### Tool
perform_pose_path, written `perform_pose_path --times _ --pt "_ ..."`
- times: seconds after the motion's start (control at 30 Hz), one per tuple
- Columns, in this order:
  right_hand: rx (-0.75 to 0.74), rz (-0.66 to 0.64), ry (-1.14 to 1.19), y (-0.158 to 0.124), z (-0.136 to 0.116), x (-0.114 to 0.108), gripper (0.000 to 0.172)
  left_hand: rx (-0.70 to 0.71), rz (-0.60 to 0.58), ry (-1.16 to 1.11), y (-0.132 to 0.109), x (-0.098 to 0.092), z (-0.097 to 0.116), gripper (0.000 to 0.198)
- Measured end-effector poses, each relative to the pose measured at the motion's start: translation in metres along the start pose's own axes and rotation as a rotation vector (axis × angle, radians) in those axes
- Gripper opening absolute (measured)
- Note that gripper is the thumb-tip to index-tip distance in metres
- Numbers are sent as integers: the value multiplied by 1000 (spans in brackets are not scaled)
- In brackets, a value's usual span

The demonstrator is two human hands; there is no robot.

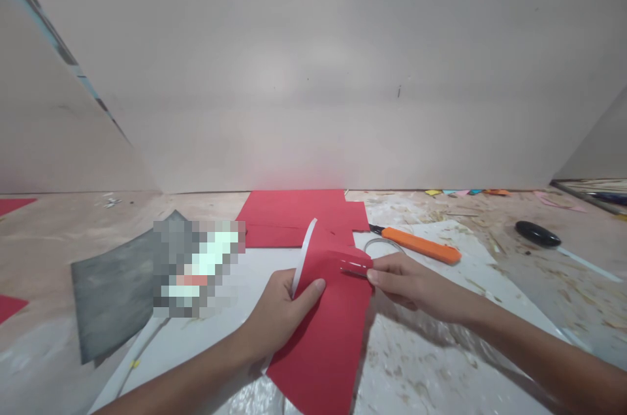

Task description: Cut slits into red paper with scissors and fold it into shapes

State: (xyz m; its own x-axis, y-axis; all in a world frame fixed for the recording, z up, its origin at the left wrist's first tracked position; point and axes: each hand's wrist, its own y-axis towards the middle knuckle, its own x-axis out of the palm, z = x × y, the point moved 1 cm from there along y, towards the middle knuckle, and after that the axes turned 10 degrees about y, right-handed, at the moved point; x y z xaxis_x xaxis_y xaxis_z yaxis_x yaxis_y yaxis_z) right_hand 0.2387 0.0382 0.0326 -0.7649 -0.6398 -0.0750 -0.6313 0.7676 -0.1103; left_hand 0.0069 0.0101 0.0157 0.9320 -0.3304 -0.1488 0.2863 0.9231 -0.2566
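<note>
A red sheet with a white underside is held up at the front middle, its left edge curled over. My left hand grips that left edge, thumb on the red face and fingers behind. At the opposite edge, my right hand pinches with thumb and forefinger beside short slit-like marks. A thin dark line runs left from the thumb; whether it is a slot or a slim tool I cannot tell. Behind lie red pieces against the panel. An orange utility knife rests right of them.
A white board lies under my hands. To the left are a dark grey sheet and a blurred-out device with a cable. A black oval object sits at right. A tall white panel closes off the back.
</note>
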Motion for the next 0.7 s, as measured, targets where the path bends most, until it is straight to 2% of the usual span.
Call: perform_pose_path --times 0.3,0.53,0.7 --pt "-20 -2 6 1 2 4 50 43 -45 33 2 0 -3 45" --pt "20 -5 40 0 1 6 47 78 -132 18 -2 3 1 48" --pt "24 -41 72 0 1 8 48 16 -163 -18 -6 4 7 43"
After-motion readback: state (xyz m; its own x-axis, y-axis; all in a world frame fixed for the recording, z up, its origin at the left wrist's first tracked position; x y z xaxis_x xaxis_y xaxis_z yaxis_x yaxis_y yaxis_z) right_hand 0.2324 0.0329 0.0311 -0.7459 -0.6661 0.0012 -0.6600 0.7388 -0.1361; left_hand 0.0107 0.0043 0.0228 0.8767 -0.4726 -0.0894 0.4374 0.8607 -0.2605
